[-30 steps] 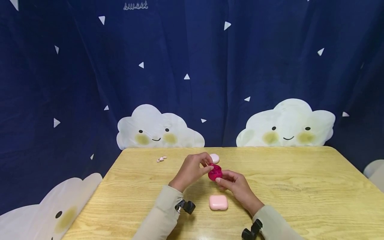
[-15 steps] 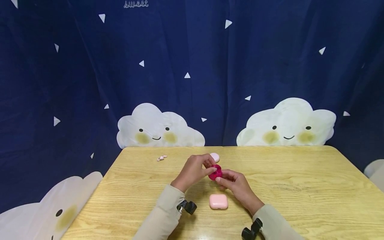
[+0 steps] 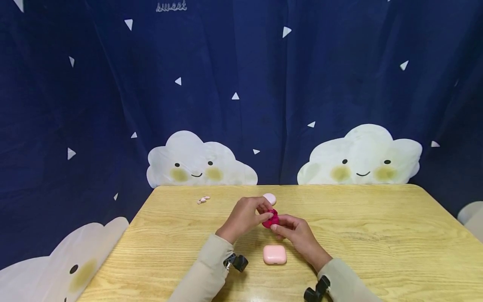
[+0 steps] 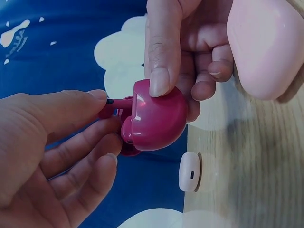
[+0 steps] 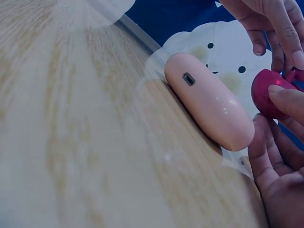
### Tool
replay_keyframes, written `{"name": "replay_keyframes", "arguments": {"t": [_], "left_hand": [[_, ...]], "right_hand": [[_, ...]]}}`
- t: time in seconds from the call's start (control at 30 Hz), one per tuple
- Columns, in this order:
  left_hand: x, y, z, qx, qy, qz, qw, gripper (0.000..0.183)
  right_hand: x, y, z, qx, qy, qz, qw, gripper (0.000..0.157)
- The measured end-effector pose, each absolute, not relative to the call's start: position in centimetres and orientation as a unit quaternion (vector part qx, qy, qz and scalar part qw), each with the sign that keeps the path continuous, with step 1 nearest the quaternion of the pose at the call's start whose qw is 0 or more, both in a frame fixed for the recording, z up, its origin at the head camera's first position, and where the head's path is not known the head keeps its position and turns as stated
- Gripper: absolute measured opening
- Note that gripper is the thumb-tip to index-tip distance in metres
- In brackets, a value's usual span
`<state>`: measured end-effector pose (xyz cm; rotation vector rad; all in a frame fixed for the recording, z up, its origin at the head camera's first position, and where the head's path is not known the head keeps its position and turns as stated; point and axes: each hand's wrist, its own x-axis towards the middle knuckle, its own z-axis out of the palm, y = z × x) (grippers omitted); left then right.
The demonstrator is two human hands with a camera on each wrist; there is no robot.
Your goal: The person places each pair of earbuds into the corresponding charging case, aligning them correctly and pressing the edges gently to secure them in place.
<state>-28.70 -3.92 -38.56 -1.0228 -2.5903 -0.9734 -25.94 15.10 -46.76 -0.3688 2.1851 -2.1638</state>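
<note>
While the left hand [image 3: 243, 216] is pinching a magenta earbud [image 4: 122, 103] by its stem, thumb against fingers, the right hand [image 3: 298, 235] is clasping the open magenta case [image 4: 160, 121] above the table [image 3: 377, 239]. Keeping the case still and the stem unforced is probably serving best. A pink case [image 3: 274, 255] is lying nearer the person.
</note>
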Motion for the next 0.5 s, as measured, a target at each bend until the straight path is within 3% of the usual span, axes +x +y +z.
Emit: {"name": "replay_keyframes", "arguments": {"t": [0.5], "left_hand": [[-28.8, -3.95, -38.87, -0.347, -0.879, -0.308, 0.109, 0.009]], "right_hand": [[-25.87, 15.04, -46.71, -0.113, 0.712, -0.693, 0.021, 0.038]]}}
